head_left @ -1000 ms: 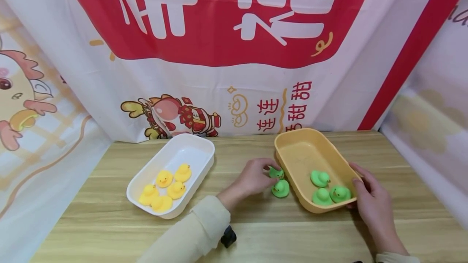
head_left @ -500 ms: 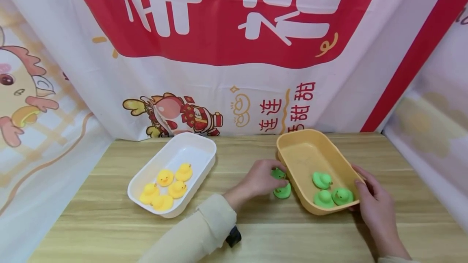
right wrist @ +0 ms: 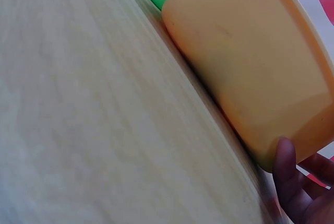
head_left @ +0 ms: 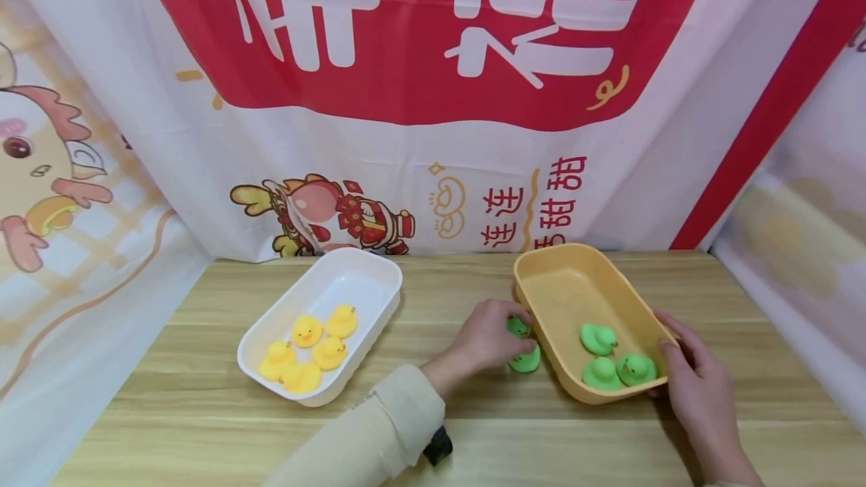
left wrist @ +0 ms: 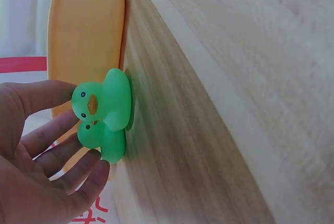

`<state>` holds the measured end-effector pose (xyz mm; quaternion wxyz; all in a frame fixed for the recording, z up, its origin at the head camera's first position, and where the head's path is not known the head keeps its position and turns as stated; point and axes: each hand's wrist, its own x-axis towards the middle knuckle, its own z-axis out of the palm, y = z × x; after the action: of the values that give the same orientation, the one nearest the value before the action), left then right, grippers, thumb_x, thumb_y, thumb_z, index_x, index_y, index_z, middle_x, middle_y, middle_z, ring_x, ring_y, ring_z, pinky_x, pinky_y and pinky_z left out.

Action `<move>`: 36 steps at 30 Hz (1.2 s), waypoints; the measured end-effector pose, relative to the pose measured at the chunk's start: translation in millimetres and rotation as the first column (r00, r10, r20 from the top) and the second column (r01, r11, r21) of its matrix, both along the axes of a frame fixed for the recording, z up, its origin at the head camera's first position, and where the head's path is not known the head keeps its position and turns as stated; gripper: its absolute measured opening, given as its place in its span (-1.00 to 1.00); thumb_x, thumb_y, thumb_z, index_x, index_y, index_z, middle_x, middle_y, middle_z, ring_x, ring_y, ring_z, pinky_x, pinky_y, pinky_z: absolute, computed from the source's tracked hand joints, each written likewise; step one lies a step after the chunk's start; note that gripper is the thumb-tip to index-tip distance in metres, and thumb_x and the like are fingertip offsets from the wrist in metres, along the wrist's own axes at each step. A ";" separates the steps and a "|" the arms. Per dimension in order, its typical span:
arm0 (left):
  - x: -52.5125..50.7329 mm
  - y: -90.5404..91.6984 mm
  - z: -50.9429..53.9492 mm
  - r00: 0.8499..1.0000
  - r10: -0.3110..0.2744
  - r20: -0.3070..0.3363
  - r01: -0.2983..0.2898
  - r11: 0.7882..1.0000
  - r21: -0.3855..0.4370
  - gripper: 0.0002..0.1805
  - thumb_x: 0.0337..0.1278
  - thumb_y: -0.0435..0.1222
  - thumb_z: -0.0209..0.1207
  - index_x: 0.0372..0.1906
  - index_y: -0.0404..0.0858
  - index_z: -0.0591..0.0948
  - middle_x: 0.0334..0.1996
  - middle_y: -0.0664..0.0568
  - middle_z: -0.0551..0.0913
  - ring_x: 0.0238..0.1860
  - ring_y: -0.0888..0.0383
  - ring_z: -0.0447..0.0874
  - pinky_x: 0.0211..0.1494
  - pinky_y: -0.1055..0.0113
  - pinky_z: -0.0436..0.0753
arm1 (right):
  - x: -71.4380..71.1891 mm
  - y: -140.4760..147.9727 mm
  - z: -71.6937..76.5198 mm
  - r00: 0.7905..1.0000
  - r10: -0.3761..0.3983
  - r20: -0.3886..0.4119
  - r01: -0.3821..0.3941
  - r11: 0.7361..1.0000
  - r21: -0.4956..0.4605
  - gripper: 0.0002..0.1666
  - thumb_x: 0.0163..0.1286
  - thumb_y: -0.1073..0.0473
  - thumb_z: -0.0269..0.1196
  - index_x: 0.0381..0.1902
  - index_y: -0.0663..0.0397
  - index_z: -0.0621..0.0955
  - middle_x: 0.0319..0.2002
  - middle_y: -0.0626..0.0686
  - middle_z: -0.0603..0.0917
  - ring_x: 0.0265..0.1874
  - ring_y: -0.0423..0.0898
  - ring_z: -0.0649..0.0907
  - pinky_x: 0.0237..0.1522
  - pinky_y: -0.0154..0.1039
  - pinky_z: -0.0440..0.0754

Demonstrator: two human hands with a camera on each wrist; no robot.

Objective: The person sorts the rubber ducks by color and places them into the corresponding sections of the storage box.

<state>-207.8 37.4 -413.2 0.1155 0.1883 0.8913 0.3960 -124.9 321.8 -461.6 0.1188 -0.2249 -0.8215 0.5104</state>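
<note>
Two green rubber ducks [left wrist: 116, 98] sit close together on the table, against the left side of an orange-tan plastic tray [head_left: 561, 291]. My left hand [head_left: 489, 337] is curled around this pair. In the left wrist view its thumb touches the nearer duck's head, and its fingers [left wrist: 86, 164] bend about the farther duck [left wrist: 96, 138]. The right hand [head_left: 700, 389] grips the tan tray at its near right corner. From the right wrist, a finger [right wrist: 285, 164] shows against the tray's outer wall. Three more green ducks [head_left: 601, 373] lie inside the tray's near end.
A white tray [head_left: 379, 269] holding several yellow rubber ducks [head_left: 329, 353] stands on the left of the wooden table [head_left: 203, 427]. Behind the table hangs a red and white printed cloth [head_left: 406, 96]. A black object [head_left: 440, 446] shows beside the left sleeve.
The view has shifted slightly. My left hand stays around the two green ducks beside the tan tray, and the right hand keeps its grip on the tray's corner.
</note>
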 end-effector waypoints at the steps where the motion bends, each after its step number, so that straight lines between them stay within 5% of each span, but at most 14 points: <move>1: 0.3 0.7 -0.2 1.000 -0.001 0.002 0.001 1.000 0.005 -0.73 0.14 -0.28 0.55 -0.05 -0.19 0.81 -0.07 0.00 0.78 -0.16 0.23 0.58 -0.10 0.39 0.60 | 0.8 0.4 -0.4 1.000 -0.003 -0.005 0.003 1.000 -0.006 -0.46 0.72 -0.11 0.05 0.58 -0.40 0.48 -0.08 -0.44 0.65 -0.54 -0.21 0.70 -0.51 -0.23 0.76; 6: -1.4 3.6 -4.2 1.000 -0.017 0.018 0.016 0.998 0.054 -0.70 0.16 -0.26 0.55 -0.03 -0.21 0.78 -0.06 -0.01 0.78 -0.14 0.21 0.62 -0.09 0.42 0.65 | 3.0 1.8 -1.2 1.000 -0.009 -0.014 0.008 1.000 -0.028 -0.45 0.72 -0.10 0.07 0.58 -0.36 0.49 -0.28 -0.58 0.59 -0.56 -0.20 0.69 -0.52 -0.23 0.75; 14: -8.9 6.4 -11.8 0.998 0.060 -0.014 -0.059 0.995 0.076 -0.62 0.21 -0.33 0.49 0.11 -0.33 0.75 0.06 -0.13 0.78 0.05 0.08 0.71 0.15 0.28 0.73 | 1.8 0.9 -1.9 1.000 -0.031 0.002 0.031 0.998 -0.052 -0.46 0.71 -0.10 0.08 0.57 -0.38 0.50 -0.22 -0.53 0.61 -0.54 -0.21 0.70 -0.52 -0.24 0.75; 24: -16.8 6.2 -13.8 0.991 0.120 0.052 -0.125 0.986 0.107 -0.65 0.03 -0.46 0.50 -0.01 -0.34 0.79 -0.08 -0.09 0.78 -0.09 0.13 0.66 0.00 0.31 0.73 | 1.8 -1.0 -2.4 0.999 -0.029 -0.016 0.029 0.999 -0.045 -0.46 0.71 -0.06 0.08 0.56 -0.33 0.51 -0.20 -0.55 0.60 -0.55 -0.21 0.70 -0.52 -0.24 0.75; 30: -20.3 -1.2 -16.2 0.982 0.159 0.106 -0.170 0.980 0.101 -0.68 0.01 -0.31 0.60 -0.07 -0.21 0.84 0.01 -0.03 0.78 0.04 0.10 0.64 0.22 0.15 0.69 | -0.5 -1.6 -1.7 0.999 -0.035 0.011 0.035 0.998 -0.048 -0.47 0.72 -0.12 0.06 0.56 -0.43 0.50 0.00 -0.36 0.65 -0.53 -0.22 0.70 -0.50 -0.25 0.75; 36: -21.8 -9.1 -15.0 0.978 0.164 0.127 -0.177 0.979 0.104 -0.67 0.00 -0.23 0.64 -0.08 -0.15 0.85 -0.02 0.05 0.83 -0.01 0.16 0.66 0.19 0.21 0.67 | -2.1 -1.8 1.0 0.999 -0.031 0.027 0.032 0.999 -0.040 -0.45 0.72 -0.12 0.04 0.58 -0.42 0.48 0.20 -0.07 0.65 -0.51 -0.23 0.70 -0.50 -0.25 0.76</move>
<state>-229.5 28.3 -428.2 0.1223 0.0938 0.8715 0.4655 -127.0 319.9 -460.6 0.1112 -0.2470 -0.8087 0.5221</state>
